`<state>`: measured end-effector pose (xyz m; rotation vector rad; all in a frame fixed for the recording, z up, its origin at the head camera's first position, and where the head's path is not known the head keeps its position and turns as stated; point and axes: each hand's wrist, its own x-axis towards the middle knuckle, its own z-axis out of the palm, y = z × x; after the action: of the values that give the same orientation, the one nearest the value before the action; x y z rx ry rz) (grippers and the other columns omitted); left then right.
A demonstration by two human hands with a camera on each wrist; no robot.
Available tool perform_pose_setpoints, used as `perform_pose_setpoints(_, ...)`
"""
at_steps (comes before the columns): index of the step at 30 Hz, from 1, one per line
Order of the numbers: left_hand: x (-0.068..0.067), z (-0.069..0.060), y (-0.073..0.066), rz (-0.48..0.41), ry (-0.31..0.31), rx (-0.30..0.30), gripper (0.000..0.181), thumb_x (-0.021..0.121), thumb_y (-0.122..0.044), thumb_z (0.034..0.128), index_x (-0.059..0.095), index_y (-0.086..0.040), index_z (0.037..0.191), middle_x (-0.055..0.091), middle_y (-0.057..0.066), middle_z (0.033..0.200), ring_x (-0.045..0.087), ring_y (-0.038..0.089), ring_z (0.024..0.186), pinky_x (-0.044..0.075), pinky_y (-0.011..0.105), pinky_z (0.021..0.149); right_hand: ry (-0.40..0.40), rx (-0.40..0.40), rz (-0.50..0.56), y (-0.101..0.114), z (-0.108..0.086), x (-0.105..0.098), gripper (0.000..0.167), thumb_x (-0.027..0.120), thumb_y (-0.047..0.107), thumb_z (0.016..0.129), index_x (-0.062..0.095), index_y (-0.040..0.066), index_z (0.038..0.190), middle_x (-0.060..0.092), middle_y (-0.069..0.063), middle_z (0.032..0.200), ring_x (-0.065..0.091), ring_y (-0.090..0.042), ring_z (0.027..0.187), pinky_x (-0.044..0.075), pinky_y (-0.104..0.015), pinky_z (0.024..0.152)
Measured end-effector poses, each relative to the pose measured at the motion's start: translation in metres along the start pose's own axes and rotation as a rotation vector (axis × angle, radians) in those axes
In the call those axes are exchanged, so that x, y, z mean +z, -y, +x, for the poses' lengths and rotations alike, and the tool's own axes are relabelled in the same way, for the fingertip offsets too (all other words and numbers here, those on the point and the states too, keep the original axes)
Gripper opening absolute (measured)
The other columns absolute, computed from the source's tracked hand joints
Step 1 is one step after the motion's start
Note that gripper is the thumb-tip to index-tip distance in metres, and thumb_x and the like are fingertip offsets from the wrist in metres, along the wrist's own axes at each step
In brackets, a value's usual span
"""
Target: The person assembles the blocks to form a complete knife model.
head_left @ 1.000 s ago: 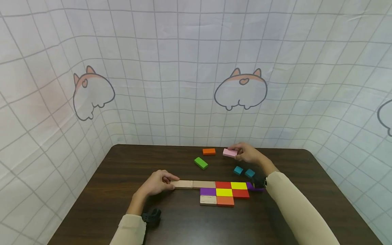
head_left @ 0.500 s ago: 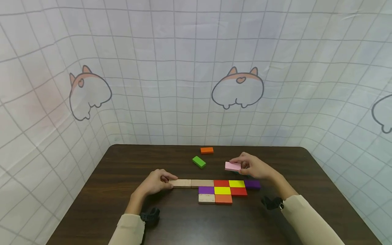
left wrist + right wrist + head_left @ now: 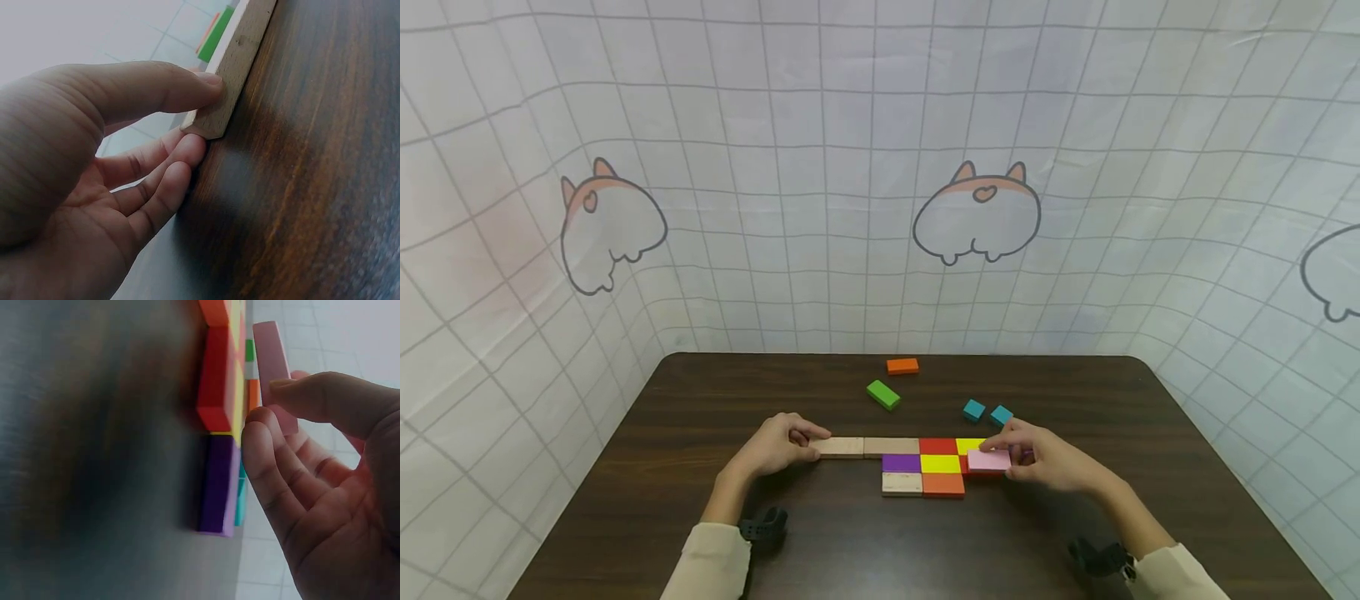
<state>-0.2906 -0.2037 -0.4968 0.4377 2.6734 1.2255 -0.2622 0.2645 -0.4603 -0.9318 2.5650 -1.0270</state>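
Between the thumb and fingers of my right hand [image 3: 1051, 460] is a pink block [image 3: 987, 462]. The right wrist view shows that pink block [image 3: 272, 365] raised above the table, apart from the red block [image 3: 215, 378] and the purple block [image 3: 217, 484]. My left hand [image 3: 777, 443] pinches the left end of a plain wooden block [image 3: 841, 448] lying on the table. From there a row runs right through another wooden block [image 3: 891, 447], a red one [image 3: 937, 447] and a yellow one, partly covered by my right fingers. In the head view my right hand hides most of the purple block.
In front of that row lie purple [image 3: 901, 462], yellow [image 3: 941, 463], wooden [image 3: 902, 483] and orange [image 3: 943, 484] blocks. Farther back are a green block [image 3: 883, 394], an orange block [image 3: 902, 366] and two blue blocks [image 3: 974, 409]. A grid-patterned curtain [image 3: 820, 208] surrounds the table.
My right hand has carried the pink block from the back of the table toward me, over the front rows. The left hand stays at the wooden block's end.
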Motion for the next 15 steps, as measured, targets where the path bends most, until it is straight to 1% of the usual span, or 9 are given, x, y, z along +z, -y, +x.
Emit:
perform_pose_setpoints(3,0.0,0.0,0.0,0.006,0.001,-0.002,0.025,0.08,-0.01,0.0873,0.081,-0.019,0.11,0.063,0.005,0.099,0.054,0.018,0.084,0.049,0.033,0.071,0.005,-0.01,0.014,0.0,-0.008,0.006,0.035,0.072,0.01,0.094,0.07,0.017,0.128,0.053,-0.006,0.101,0.053,-0.011,0.081,0.048,-0.022,0.069)
perform_pose_setpoints(7,0.0,0.0,0.0,0.01,0.001,-0.007,0.025,0.08,-0.01,0.0875,0.081,-0.019,0.111,0.063,0.005,0.099,0.055,0.018,0.084,0.049,0.033,0.072,0.008,0.007,0.028,-0.002,-0.015,0.011,0.035,0.073,0.01,0.093,0.068,0.016,0.127,0.054,-0.006,0.099,0.055,-0.009,0.08,0.051,-0.023,0.07)
perform_pose_setpoints(11,0.0,0.0,0.0,0.006,0.001,-0.007,0.025,0.08,-0.009,0.0875,0.081,-0.018,0.111,0.063,0.005,0.1,0.054,0.018,0.084,0.048,0.033,0.071,0.018,0.023,0.048,-0.005,-0.02,0.015,0.035,0.074,0.009,0.092,0.063,0.01,0.126,0.058,-0.01,0.101,0.056,-0.008,0.079,0.052,-0.024,0.07)
perform_pose_setpoints(15,0.0,0.0,0.0,0.004,0.001,-0.005,0.025,0.08,-0.009,0.0876,0.081,-0.018,0.111,0.063,0.005,0.1,0.054,0.018,0.084,0.048,0.033,0.071,0.019,0.042,0.065,-0.008,-0.022,0.017,0.032,0.075,0.008,0.091,0.06,0.006,0.12,0.059,-0.012,0.1,0.055,-0.006,0.077,0.051,-0.024,0.069)
